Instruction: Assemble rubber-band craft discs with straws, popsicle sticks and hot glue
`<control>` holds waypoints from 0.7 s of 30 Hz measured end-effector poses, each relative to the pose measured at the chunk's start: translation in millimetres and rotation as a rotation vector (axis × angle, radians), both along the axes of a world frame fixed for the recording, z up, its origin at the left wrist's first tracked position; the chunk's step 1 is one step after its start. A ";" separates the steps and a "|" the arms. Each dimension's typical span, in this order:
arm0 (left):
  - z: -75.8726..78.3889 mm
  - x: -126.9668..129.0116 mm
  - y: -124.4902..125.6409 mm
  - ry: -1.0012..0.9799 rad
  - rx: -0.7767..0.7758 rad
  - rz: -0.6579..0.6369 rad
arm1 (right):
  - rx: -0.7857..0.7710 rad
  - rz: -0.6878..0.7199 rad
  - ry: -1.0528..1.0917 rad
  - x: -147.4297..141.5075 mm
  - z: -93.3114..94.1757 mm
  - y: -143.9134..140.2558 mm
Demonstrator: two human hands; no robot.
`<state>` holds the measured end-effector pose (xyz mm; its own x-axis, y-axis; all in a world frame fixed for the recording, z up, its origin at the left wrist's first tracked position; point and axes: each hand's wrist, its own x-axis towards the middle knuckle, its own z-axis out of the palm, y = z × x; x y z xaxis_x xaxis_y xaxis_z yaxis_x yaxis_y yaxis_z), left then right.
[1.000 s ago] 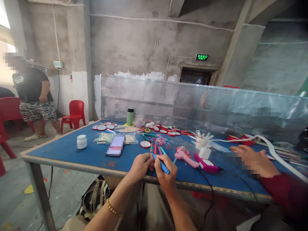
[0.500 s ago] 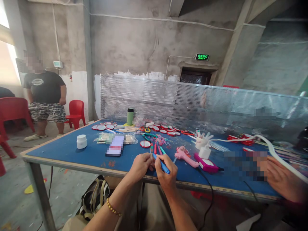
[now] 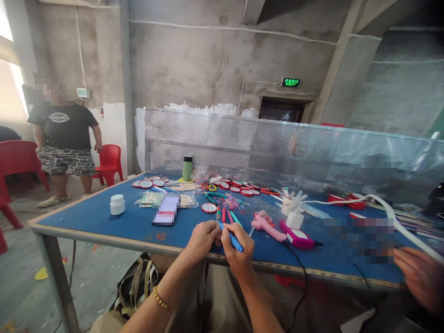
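My right hand (image 3: 237,252) grips a blue pen-like tool (image 3: 233,238) at the near edge of the blue table (image 3: 104,219). My left hand (image 3: 202,238) is closed at the tool's upper tip, pinching it or something small there. Just beyond my hands lie several coloured pens (image 3: 225,215) and a round red-rimmed mirror (image 3: 209,207). A pink glue gun (image 3: 267,225) lies to the right of them.
A white jar (image 3: 117,204), a green bottle (image 3: 187,168), red-rimmed discs (image 3: 239,187) and scissors lie farther back. A perforated metal screen (image 3: 277,148) backs the table. Another person's hand (image 3: 421,275) rests at the right edge. A person stands at far left by red chairs (image 3: 109,164).
The other person's hand at the right has drawn back off the table toward the near edge. The person at far left has turned and stepped slightly. My hands have barely moved.
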<state>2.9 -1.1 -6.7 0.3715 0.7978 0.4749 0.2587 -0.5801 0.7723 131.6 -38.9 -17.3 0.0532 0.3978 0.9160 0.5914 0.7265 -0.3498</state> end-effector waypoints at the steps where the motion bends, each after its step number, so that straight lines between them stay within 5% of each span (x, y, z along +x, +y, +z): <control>1: -0.1 0.0 0.2 0.004 0.003 0.000 | 0.000 -0.001 -0.001 -0.1 0.3 0.1; 21: 1.7 -0.6 -0.1 0.003 -0.011 -0.004 | -0.005 -0.018 -0.013 0.3 1.2 -0.7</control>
